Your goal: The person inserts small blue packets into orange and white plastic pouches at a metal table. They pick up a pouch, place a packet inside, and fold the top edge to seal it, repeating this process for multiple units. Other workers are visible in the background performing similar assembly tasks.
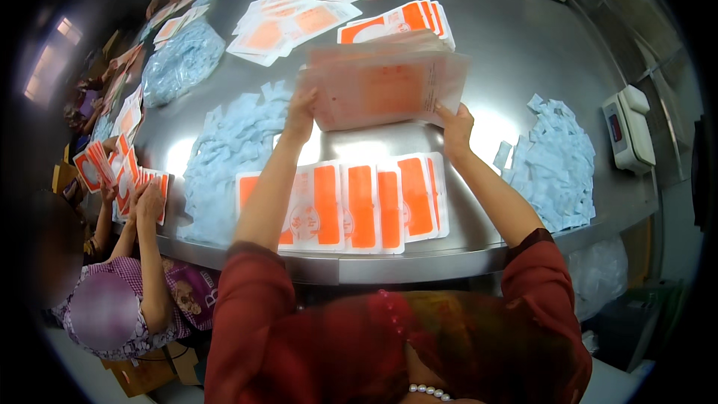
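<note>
Between my two hands I hold up a stack of clear-and-orange plastic pouches, blurred a little by motion. My left hand grips the stack's left edge, my right hand its lower right corner. Below the stack, along the table's near edge, several orange and white pouches lie overlapped in a row. A heap of small pale blue sachets spreads beside my left forearm. To the right of my right forearm is another heap of blue sachets.
Behind the held stack lie more orange pouches and a loose pile of pouches. A plastic bag of blue sachets sits far left. White scales stand on the right. A co-worker's hands handle pouches at the left of the metal table.
</note>
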Demonstrator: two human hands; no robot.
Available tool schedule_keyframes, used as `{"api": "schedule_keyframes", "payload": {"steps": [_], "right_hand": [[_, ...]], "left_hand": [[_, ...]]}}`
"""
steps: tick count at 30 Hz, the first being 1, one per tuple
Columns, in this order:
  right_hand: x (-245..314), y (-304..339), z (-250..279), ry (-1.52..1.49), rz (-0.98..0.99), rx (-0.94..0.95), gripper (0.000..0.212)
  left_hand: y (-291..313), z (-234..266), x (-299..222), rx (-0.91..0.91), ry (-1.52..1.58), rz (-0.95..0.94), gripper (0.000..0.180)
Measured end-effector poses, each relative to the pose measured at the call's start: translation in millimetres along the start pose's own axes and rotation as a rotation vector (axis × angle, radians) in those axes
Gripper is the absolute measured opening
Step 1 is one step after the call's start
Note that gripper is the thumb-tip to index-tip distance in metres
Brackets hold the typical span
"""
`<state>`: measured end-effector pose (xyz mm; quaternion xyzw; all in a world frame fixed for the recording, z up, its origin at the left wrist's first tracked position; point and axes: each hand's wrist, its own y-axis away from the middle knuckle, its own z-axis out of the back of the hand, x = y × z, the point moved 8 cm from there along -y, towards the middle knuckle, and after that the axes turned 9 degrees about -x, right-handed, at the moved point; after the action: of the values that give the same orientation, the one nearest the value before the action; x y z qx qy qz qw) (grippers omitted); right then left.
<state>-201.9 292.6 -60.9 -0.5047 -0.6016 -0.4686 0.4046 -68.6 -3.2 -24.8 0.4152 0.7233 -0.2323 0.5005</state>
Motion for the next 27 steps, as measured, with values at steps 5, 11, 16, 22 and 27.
{"api": "schedule_keyframes", "payload": {"steps": [5, 11, 16, 22, 27], "right_hand": [[-14, -14, -1, 0.148, 0.053, -0.032, 0.015], [-8, -17, 2, 0.281, 0.095, -0.004, 0.024], [40, -7, 16, 0.938, 0.541, -0.027, 0.054], [82, 81, 11, 0.491, 0.058, 0.403, 0.083], [112, 100, 1, -0.178, -0.407, 0.405, 0.075]], "left_hand": [[10, -17, 4, 0.010, -0.246, -0.092, 0.071], [18, -39, -4, -0.064, -0.120, -0.224, 0.057], [54, -73, -34, -0.061, -0.302, -0.306, 0.046], [104, -122, -50, -0.058, -0.746, -0.639, 0.034], [171, -184, -39, 0.156, -0.894, -1.324, 0.033]]}}
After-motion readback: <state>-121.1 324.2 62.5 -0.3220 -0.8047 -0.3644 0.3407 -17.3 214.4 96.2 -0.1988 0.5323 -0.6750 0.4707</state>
